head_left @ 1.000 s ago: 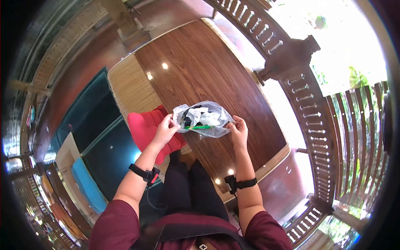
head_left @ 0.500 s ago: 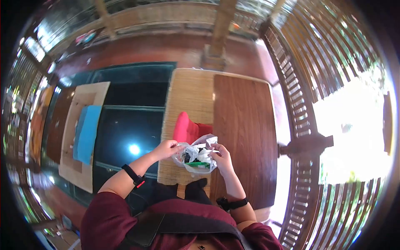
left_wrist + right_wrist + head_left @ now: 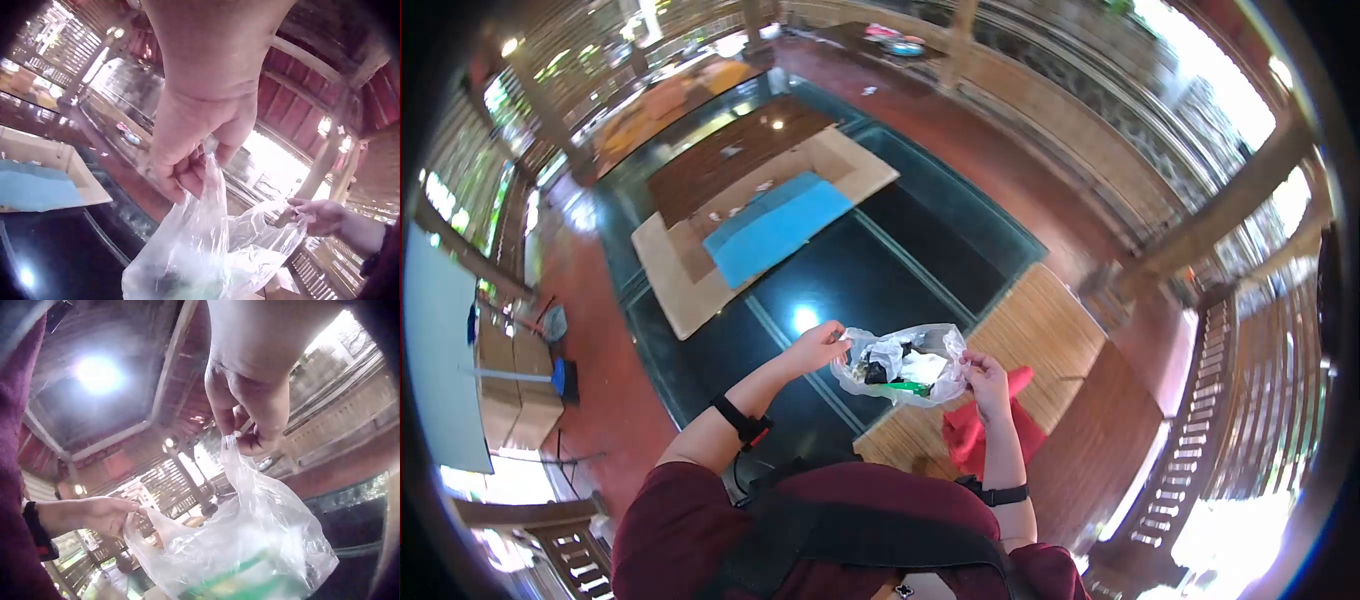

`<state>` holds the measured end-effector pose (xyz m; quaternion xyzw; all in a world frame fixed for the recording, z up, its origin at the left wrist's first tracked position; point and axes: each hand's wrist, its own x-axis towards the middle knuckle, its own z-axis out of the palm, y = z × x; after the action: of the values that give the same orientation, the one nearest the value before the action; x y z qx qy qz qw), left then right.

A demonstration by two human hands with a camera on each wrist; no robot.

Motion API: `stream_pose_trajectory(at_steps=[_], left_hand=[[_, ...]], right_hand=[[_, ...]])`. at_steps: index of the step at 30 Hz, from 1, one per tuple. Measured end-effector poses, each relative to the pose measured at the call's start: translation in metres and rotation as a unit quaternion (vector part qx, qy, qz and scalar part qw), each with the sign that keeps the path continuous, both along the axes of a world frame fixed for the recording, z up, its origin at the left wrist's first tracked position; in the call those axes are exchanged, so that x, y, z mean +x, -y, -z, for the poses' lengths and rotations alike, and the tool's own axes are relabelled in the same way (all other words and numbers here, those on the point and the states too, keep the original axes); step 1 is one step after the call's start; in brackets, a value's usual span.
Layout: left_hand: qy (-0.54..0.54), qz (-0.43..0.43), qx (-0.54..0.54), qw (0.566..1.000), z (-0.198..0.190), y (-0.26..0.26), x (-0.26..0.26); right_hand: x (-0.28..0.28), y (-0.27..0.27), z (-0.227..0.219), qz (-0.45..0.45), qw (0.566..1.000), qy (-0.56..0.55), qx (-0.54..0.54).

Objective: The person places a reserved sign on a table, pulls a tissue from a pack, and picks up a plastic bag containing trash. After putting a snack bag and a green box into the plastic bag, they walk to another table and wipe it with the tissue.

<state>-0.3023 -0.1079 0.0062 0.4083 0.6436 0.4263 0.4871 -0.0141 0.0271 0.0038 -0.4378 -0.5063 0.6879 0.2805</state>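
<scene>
Held up in front of the torso is a translucent plastic bag [image 3: 941,340], its mouth spread wide between both hands. My left hand [image 3: 818,348] pinches one side of the rim between thumb and fingers. Across from it, my right hand [image 3: 988,385] pinches the opposite side. Inside lie a crumpled white piece [image 3: 922,370], a black piece [image 3: 876,373] and something green [image 3: 915,387]. In the left wrist view the bag [image 3: 187,250] hangs down in a stretched peak from the fingertips; the right wrist view shows green through the bag's wall [image 3: 294,544].
A red cushioned object [image 3: 980,440] sits below the right forearm on a bamboo-slat surface [image 3: 1040,325]. Beyond the bag spreads a dark glassy platform [image 3: 920,255] bearing flattened cardboard [image 3: 670,275] and a blue sheet [image 3: 775,228]. Far left, a blue broom head [image 3: 565,380] stands near boxes [image 3: 520,390].
The person has turned left, from the brown tabletop toward the dark platform, carrying the bag along. The bag's mouth narrowed midway and is spread wider again; both hands keep their pinch.
</scene>
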Motion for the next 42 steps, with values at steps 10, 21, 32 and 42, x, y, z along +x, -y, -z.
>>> stream_pose_trajectory(at_steps=[10,21,32,42], left_hand=[[0.009,-0.251,-0.022,0.968,0.023,0.115,-0.136],[0.012,-0.442,-0.027,0.896,-0.007,0.184,-0.251],[0.033,-0.51,-0.04,0.858,-0.012,0.189,-0.391],[0.107,-0.54,0.004,0.835,-0.01,0.276,-0.553]], right_hand=[[-0.231,0.001,0.002,-0.251,0.968,-0.001,0.021],[-0.469,-0.005,-0.009,-0.453,0.891,-0.021,-0.012],[-0.697,-0.005,-0.019,-0.609,0.792,0.034,0.021],[-0.896,0.076,-0.019,-0.674,0.734,0.074,0.042]])
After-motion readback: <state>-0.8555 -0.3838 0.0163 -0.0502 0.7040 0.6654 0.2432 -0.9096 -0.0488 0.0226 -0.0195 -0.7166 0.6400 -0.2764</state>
